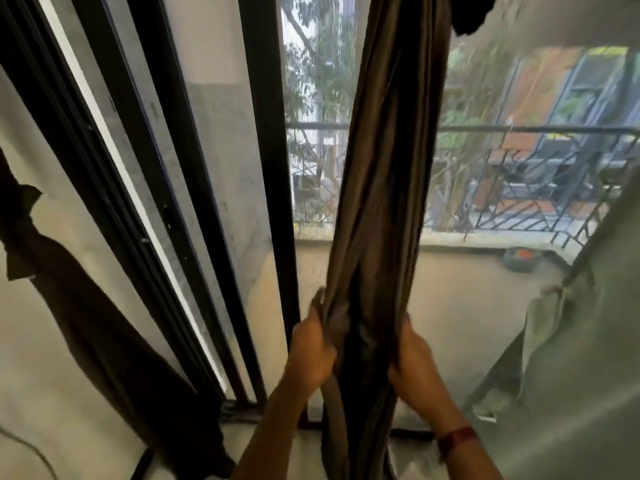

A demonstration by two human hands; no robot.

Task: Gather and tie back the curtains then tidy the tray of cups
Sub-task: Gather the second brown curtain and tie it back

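Note:
A grey-brown curtain (388,161) hangs bunched into a thick column in front of a screened balcony door. My left hand (313,351) grips the bundle's left edge low down. On the opposite side, at about the same height, my right hand (412,368) clutches the cloth; a dark red band sits on that wrist. The curtain's lower end drops between my forearms out of view. At the far left another dark curtain (86,327) hangs tied in a knot against the wall. No tray or cups are in view.
Black sliding door frames (266,168) stand left of the bundle. A pale green curtain (588,341) fills the right edge. Beyond the mesh are a balcony floor, a black railing (519,129) and a small round object (519,259) on the floor.

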